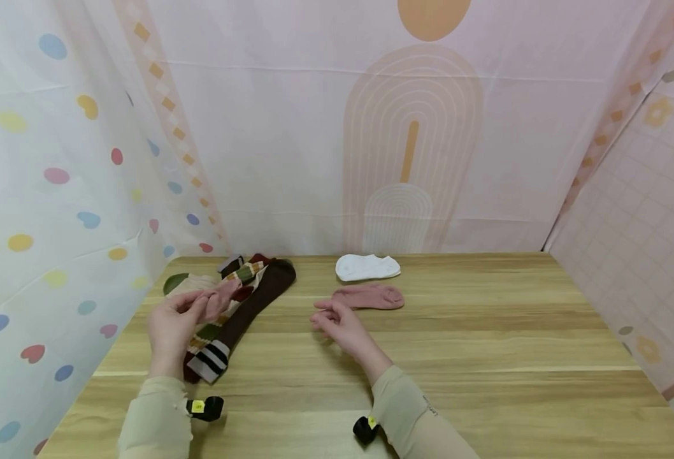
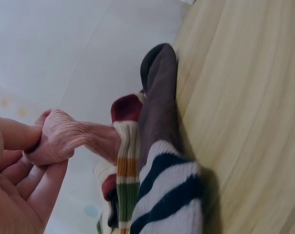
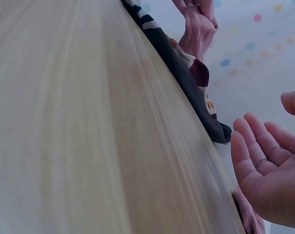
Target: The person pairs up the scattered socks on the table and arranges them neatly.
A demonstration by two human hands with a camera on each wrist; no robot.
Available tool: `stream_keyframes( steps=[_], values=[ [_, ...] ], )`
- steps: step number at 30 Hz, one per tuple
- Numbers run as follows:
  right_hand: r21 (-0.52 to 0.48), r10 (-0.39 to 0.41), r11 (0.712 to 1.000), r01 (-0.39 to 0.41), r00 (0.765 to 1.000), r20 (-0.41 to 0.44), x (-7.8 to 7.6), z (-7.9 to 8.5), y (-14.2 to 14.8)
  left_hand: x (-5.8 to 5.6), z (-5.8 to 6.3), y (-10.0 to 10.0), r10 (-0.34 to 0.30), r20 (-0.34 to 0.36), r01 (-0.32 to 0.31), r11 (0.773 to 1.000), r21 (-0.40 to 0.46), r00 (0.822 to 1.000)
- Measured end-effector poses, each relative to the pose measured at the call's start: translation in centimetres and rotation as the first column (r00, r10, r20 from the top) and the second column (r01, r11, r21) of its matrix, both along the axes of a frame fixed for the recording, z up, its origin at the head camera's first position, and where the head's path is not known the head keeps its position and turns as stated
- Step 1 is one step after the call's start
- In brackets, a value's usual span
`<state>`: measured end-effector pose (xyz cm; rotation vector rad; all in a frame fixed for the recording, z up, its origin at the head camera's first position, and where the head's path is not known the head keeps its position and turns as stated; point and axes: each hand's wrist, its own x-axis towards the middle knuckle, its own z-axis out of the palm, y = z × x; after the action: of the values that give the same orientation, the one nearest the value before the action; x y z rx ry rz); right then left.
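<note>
My left hand (image 1: 172, 325) pinches the cuff of a pink sock (image 2: 81, 139) between thumb and fingers, and the sock hangs over the pile at the table's left. In that pile lie a dark brown sock (image 1: 259, 299) with a grey, black-striped cuff and a striped sock (image 2: 127, 170) in cream, orange and green with a dark red part. My right hand (image 1: 345, 331) is over the middle of the table, fingers loosely bent and holding nothing. Just beyond it, a second pink sock (image 1: 374, 297) lies flat, its left end overlapped by the fingers in the head view.
A white ankle sock (image 1: 367, 268) lies behind the flat pink one, near the back edge of the wooden table (image 1: 486, 357). Patterned curtains (image 1: 279, 159) hang behind the table and on both sides. Each wrist wears a small black camera (image 1: 206, 408).
</note>
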<state>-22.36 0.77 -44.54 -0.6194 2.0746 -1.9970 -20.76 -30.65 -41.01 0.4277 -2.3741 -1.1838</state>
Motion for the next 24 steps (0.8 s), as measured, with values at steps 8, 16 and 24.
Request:
stream_keyframes(
  steps=[8, 16, 24],
  values=[
    [0.002, 0.02, 1.0, -0.02, 1.0, 0.019, 1.1, 2.0, 0.1, 0.6, 0.4, 1.9, -0.037, -0.018, 0.038, 0.996, 0.085, 0.999],
    [-0.004, 0.004, 1.0, -0.004, 1.0, 0.01, -0.4, -1.0, -0.3, 0.8, -0.1, 3.6, -0.09, -0.094, 0.098, 0.992, 0.083, 0.992],
    [0.009, -0.031, 1.0, 0.03, 0.999, 0.039, -0.9, -1.9, -0.3, 1.4, 0.7, 4.5, -0.136, -0.064, 0.144, 0.98, 0.137, 0.989]
  ],
)
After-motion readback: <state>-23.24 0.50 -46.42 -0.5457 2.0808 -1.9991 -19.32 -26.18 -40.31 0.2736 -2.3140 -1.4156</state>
